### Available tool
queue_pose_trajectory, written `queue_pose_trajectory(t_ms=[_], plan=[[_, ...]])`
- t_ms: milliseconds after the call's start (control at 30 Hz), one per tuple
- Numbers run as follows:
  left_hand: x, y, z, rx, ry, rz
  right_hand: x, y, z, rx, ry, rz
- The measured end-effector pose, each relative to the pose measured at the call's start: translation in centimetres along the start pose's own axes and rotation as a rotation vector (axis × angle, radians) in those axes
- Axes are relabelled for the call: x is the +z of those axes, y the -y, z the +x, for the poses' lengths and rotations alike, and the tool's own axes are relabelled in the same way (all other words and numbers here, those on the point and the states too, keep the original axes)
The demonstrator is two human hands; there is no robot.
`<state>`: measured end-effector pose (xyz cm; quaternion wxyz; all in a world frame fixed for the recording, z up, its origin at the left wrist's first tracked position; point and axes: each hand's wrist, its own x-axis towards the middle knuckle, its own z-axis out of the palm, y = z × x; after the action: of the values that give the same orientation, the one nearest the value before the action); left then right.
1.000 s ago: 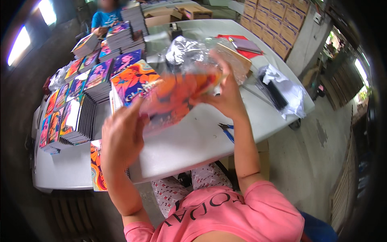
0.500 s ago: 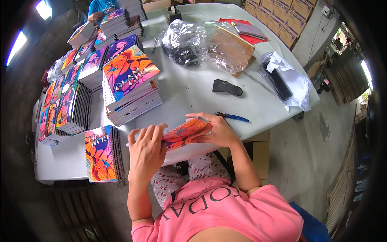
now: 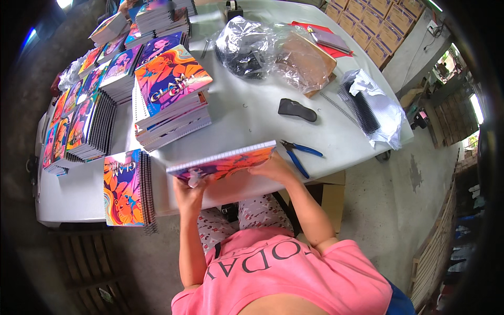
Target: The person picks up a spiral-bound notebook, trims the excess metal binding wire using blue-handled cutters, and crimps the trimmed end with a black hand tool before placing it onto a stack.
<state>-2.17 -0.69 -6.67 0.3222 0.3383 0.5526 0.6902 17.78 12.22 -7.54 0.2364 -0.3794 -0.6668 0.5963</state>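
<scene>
Unbound notebook [image 3: 231, 161] on edge at near side of the table [image 3: 236, 115], punched edge up, cover toward the person; left hand [image 3: 190, 194] and right hand [image 3: 274, 169] hold its ends, fingers gripping it. Blue-handled cutters [image 3: 304, 150] just right, spiral-bound notebooks [image 3: 123, 189] left, punched notebook stack [image 3: 170, 86] behind-left

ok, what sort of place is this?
Probably a small bookbinding workshop: stacks of rectangular, bright-covered spiral-bound notebooks stand on the white table, a bunch of black wire binding coils lies by crumpled white paper, and brown cardboard cartons are piled beyond.
</scene>
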Motion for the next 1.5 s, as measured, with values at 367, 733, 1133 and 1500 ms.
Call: queue_pose_trajectory(t_ms=[367,733,1133,1500], plan=[[8.5,-6.7,-1.0,0.707,-0.208,0.920,0.3,0.1,-0.3,-0.007,0.032,-0.145],[9.0,-6.3,0.7,0.739,0.247,0.970,-26.6,-5.8,4.3,-0.136,-0.993,-1.289],[8.1,-5.9,1.0,0.784,0.259,0.935,-16.4,9.1,-3.2,-0.703,-0.533,-0.575],[8.1,-4.8,0.5,0.850,0.145,0.949,-6.4,8.3,-4.7,-0.610,-0.194,-0.482]])
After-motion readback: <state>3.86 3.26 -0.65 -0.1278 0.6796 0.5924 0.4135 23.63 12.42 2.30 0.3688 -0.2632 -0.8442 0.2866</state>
